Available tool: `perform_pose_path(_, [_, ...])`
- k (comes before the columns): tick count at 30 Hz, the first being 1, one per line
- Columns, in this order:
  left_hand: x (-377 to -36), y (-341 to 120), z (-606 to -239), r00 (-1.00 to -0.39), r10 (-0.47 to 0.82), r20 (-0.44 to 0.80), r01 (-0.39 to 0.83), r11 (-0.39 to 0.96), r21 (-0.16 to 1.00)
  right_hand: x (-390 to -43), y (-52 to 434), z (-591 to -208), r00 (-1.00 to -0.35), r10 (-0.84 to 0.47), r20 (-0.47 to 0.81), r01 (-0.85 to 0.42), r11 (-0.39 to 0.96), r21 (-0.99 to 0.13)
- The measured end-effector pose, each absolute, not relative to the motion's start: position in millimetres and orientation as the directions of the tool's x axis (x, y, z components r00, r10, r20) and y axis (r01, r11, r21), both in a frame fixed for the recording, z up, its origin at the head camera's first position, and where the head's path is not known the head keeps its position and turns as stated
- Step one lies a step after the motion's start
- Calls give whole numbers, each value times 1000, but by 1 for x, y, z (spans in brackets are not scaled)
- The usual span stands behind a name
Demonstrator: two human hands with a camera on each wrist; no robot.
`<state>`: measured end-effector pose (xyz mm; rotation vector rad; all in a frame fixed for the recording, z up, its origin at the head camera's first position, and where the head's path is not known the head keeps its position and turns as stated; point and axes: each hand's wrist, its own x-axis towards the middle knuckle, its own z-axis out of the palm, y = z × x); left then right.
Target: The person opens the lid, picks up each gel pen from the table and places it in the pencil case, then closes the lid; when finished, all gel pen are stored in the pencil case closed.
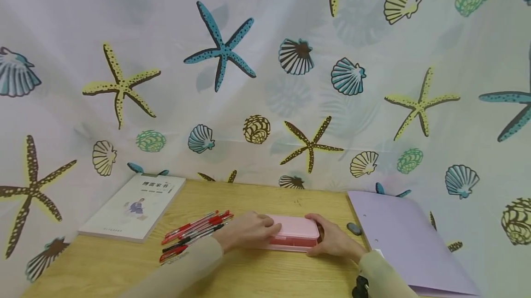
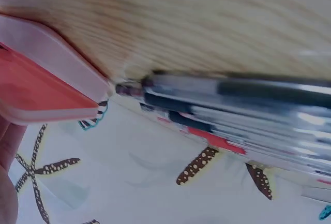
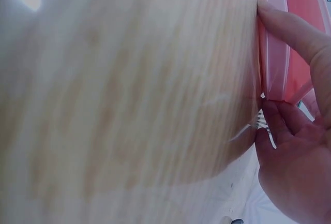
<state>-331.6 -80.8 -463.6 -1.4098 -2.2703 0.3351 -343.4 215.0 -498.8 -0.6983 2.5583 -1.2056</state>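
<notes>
Pink pencil case near the surface's back edge, light rigid plastic, likely slick: left hand and right hand fingers curl round its short ends.

Study or desk corner, likely a home: wooden counter carrying a book, pens, lilac folder; seashell-print curtain hung behind as backdrop.
</notes>
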Motion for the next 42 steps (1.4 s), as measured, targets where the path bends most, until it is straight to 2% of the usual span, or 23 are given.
perform_pose_path(2, [-333,-86,-464,-379,883,277,802,463,-378,-342,215,-499,-855,-518,-4,-317,530,-787])
perform_pose_path(4, [-335,-92,-465,-407,859,309,820,493,-291,-341,216,-499,-850,-527,-1,-313,507,-803])
perform_pose_path(8, [-339,-103,-467,-530,780,332,797,592,-120,-340,216,-496,-847,-532,13,-317,483,-816])
perform_pose_path(13, [-342,-113,-467,-672,678,298,715,698,23,-340,215,-495,-851,-526,9,-313,492,-812])
perform_pose_path(19, [-345,-115,-465,-754,587,295,652,724,225,-340,213,-494,-864,-503,-8,-299,526,-796])
perform_pose_path(25, [-348,-113,-465,-831,509,226,552,699,454,-338,211,-491,-883,-469,-27,-264,543,-797])
perform_pose_path(31, [-351,-111,-462,-838,502,212,538,698,472,-337,211,-490,-910,-412,-46,-225,584,-780])
perform_pose_path(37, [-350,-112,-462,-827,523,206,553,694,461,-334,210,-489,-911,-408,-63,-190,549,-814])
perform_pose_path(42, [-350,-112,-464,-841,505,193,530,698,482,-330,211,-490,-926,-368,-86,-147,559,-816])
